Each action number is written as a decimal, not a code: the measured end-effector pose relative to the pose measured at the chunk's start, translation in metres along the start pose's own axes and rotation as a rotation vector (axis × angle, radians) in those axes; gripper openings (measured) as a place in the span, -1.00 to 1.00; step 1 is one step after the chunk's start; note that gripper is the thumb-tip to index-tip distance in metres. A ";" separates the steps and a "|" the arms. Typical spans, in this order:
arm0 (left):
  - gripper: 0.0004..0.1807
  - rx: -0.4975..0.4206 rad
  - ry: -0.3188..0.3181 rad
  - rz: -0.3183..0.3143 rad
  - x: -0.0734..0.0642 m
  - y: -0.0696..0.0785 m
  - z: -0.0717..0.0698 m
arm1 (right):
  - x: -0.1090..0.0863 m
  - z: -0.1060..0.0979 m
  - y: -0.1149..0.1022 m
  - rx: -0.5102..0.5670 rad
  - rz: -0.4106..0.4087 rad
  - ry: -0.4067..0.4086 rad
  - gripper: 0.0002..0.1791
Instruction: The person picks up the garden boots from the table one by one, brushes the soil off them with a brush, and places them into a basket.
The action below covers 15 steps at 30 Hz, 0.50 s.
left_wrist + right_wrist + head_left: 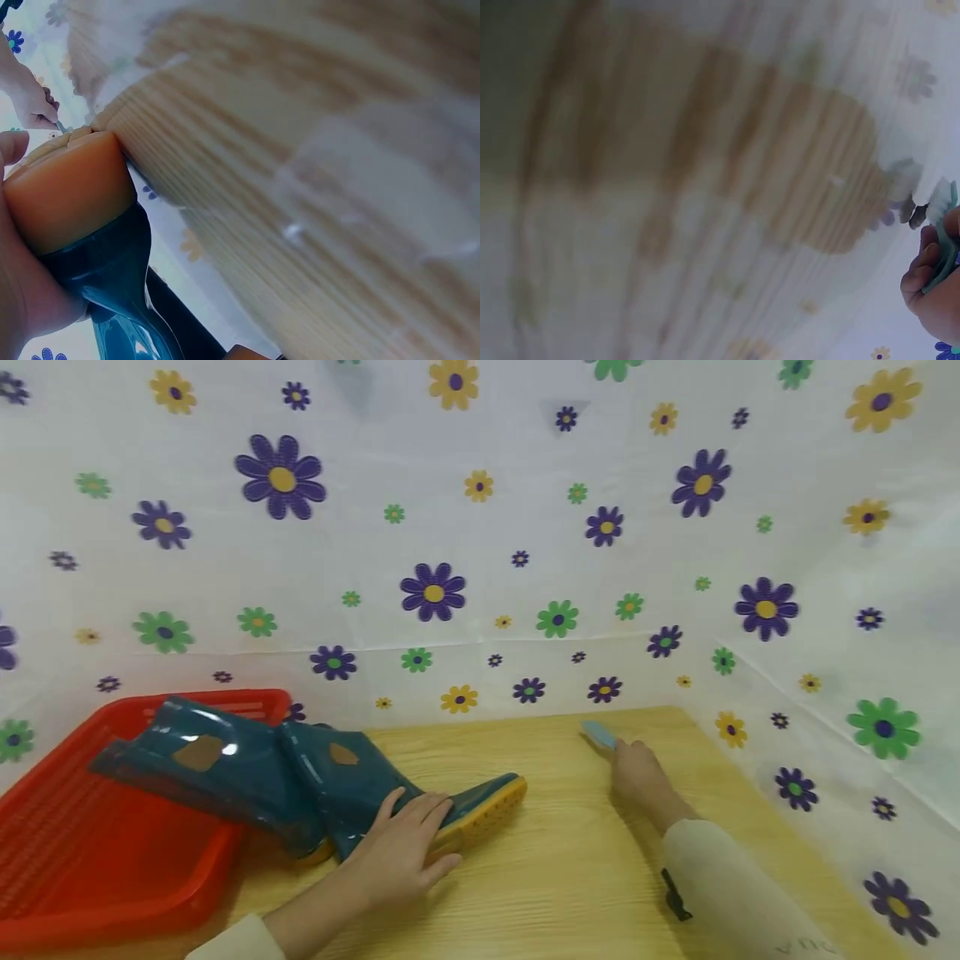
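One boot (360, 777) lies tipped on the table (555, 877), its shaft against the other boot (247, 768), whose leg overhangs the red basket (210, 868). Left hand (401, 856) has its fingers wrapped over the first boot's foot, thumb by the yellow sole. Right hand (641, 777) has its fingers curled round the brush (598, 735), well apart from both boots. Likely risks: glossy rubber could slip or roll if the left hold is loose under hard brushing; a shove shaftward could nudge the other boot.
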<state>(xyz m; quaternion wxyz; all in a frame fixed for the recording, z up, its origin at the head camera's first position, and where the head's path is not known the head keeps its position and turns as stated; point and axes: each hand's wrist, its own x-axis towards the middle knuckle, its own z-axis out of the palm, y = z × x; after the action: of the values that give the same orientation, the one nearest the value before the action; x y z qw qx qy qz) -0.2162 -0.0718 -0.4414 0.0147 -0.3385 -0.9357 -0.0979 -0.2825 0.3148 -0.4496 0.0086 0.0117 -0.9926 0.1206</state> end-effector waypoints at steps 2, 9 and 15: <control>-0.21 0.010 0.003 -0.055 -0.013 -0.009 -0.003 | 0.009 0.009 -0.016 0.020 0.015 -0.030 -0.53; -0.20 -0.004 0.018 -0.081 -0.031 -0.018 -0.004 | 0.020 0.017 -0.042 -0.014 0.004 0.019 -0.52; -0.22 0.014 0.022 -0.109 -0.040 -0.021 -0.002 | 0.021 0.023 -0.052 0.075 -0.039 -0.021 -0.50</control>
<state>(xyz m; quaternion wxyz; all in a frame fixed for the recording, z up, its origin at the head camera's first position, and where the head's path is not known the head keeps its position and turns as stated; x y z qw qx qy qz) -0.1986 -0.1134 -0.4464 0.0220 -0.2856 -0.9533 -0.0958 -0.3023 0.2580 -0.4589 -0.0001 0.0326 -0.9870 0.1576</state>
